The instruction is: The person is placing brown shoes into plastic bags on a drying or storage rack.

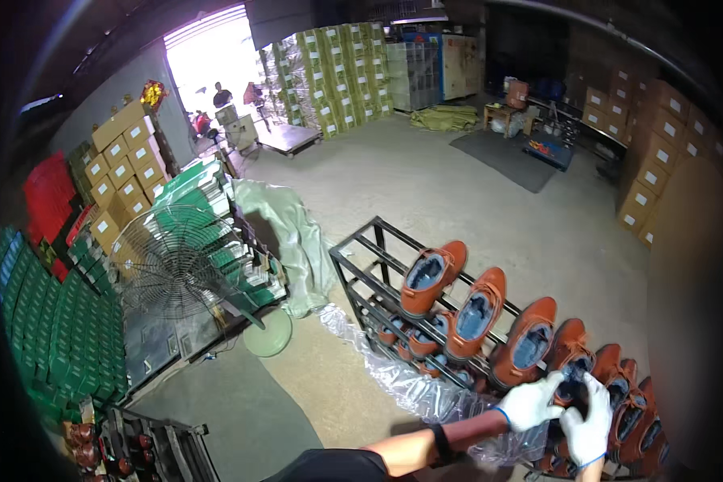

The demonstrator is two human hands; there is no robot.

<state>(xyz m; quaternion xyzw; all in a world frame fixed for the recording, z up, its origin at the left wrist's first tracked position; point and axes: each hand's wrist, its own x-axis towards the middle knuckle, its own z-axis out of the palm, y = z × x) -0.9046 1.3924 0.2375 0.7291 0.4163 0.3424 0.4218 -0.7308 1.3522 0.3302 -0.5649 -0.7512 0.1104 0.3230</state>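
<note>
A reddish-brown lace-up shoe (572,344) with a dark blue lining sits toward the right of a black metal rack (360,263). My left hand (528,403), in a white glove, holds the left side of its heel opening with bent fingers. On the other side, my right hand (588,424), also gloved in white, grips the heel edge, fingers at the opening. The two thumbs are close together. Just left of my hands stands a matching shoe (530,344). More brown shoes (631,410) crowd in on the right. My hands partly hide the held shoe's heel.
Clear plastic film (414,390) lies along the rack's near side. A large floor fan (181,261) stands at left, before green shoe boxes (64,345). Cartons (655,177) are stacked at right. A pale sheet (285,233) drapes beyond the fan. People (222,96) are near the bright doorway.
</note>
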